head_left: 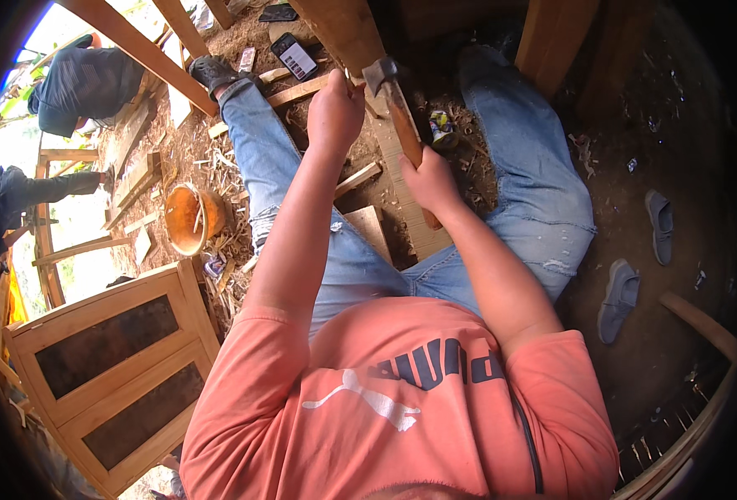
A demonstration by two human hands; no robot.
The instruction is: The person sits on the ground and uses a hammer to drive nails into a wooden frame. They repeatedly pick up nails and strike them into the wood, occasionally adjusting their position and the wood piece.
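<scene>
My right hand (432, 182) is wrapped round the wooden handle of a hammer (403, 121), its metal head up beside a thick wooden post (339, 33). Just left of the hammer head, my left hand (335, 112) is closed close against the lower part of that post. Whatever its fingers pinch, if anything, is too small or hidden to make out. Between my spread legs a wooden board (414, 229) lies lengthwise below the hammer, with a short wood block (370, 229) beside it.
A phone (293, 57) with a lit screen lies ahead by my foot. An orange bucket (192, 218) stands at left among wood scraps, near a panelled wooden frame (118, 367). Grey shoes (618, 300) lie at right. Another person (89, 83) bends over at far left.
</scene>
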